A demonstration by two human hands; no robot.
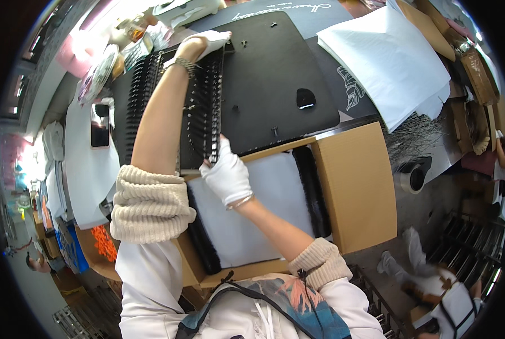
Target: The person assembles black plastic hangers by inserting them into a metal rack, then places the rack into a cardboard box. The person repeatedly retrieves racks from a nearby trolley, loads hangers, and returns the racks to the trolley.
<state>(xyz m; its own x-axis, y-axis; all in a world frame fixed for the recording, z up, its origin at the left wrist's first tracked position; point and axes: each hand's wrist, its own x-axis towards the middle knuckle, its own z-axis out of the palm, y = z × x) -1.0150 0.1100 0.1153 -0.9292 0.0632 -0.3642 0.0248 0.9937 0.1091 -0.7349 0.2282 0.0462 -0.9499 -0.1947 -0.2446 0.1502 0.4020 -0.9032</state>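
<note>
A black slotted rack (203, 107), a grid-like panel, is held tilted over the table. My left hand (207, 42), in a white glove, grips its far end. My right hand (227, 176), also gloved, grips its near end beside the box edge. Under the hands stands an open cardboard box (357, 186) with a white sheet (264, 203) inside and black foam strips along both sides. A second black slotted rack (139, 96) lies to the left. Behind them a flat black panel (275, 79) with small screws lies on the table.
A stack of white paper sheets (385, 56) lies at the back right. A phone (100, 125) rests on white cloth at the left. A tape roll (413, 176) sits right of the box. Another person (439, 282) crouches at the lower right near wire racks.
</note>
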